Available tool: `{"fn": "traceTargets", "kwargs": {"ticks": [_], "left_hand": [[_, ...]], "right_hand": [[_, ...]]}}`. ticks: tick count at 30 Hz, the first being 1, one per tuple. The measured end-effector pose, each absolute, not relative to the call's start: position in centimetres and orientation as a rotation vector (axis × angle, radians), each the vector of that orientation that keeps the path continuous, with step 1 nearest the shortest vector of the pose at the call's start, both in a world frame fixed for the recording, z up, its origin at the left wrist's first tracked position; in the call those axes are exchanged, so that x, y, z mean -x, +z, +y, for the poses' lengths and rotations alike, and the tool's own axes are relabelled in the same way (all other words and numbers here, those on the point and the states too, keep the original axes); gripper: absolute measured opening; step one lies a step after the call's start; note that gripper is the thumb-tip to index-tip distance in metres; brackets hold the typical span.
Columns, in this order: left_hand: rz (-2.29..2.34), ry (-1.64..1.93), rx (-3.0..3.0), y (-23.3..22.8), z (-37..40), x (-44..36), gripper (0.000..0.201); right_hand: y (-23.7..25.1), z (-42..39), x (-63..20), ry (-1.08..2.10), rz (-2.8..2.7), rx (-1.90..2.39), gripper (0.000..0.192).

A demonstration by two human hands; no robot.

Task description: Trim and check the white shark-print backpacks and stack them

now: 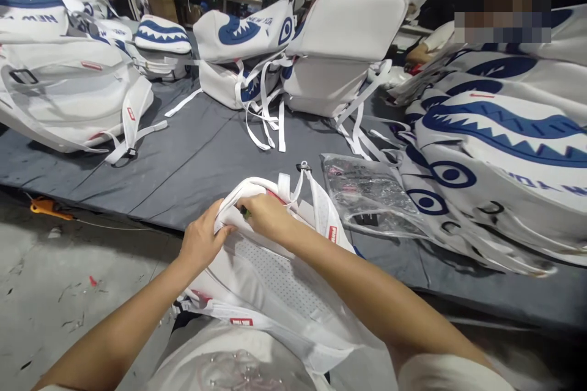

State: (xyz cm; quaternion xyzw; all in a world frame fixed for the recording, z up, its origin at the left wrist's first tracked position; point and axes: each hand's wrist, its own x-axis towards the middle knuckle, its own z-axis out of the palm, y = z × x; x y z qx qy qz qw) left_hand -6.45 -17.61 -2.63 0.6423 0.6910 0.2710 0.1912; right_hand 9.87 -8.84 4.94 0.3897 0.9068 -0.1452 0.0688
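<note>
Two hands work at the near edge of the grey worktop (pixel 192 159): the left hand (pixel 199 241) and the right hand (pixel 266 214), both on one white backpack (pixel 275 269). One clear plastic bag (pixel 367 195) lies on the worktop just right of that backpack. Beyond it, at the worktop's middle, stand two more backpacks: one shark-print (pixel 243 36) and one plain-backed (pixel 343 55). One orange tool (pixel 46 208) lies on the floor left of the worktop. The heaps of shark-print backpacks at either end overlap too much to count.
</note>
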Motion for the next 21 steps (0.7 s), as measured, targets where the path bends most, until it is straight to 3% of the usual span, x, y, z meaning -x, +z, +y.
{"fn": "traceTargets", "kwargs": {"ticks": [6,10,13,17,21], "left_hand": [[1.922,0.764,-1.749,-2.0,-17.7,6.5,0.051],[1.887,0.791,-1.644,-1.9,-17.1,6.9,0.058],[1.774,0.731,-1.568,-1.8,-16.0,7.5,0.069],[1.677,0.672,-1.642,1.1,-16.3,6.6,0.042],[1.477,0.848,-2.038,8.6,-18.5,3.9,0.046]], "right_hand": [[6.1,-9.4,-10.7,-0.251,2.724,-0.933,0.025],[7.5,-11.2,-15.6,-0.126,2.356,-1.173,0.031],[8.0,-13.3,-19.1,-0.198,2.288,-1.444,0.03],[6.6,-17.8,-23.3,-1.075,1.992,-1.64,0.027],[5.9,-21.7,-26.4,-1.7,1.614,-1.612,0.073]]}}
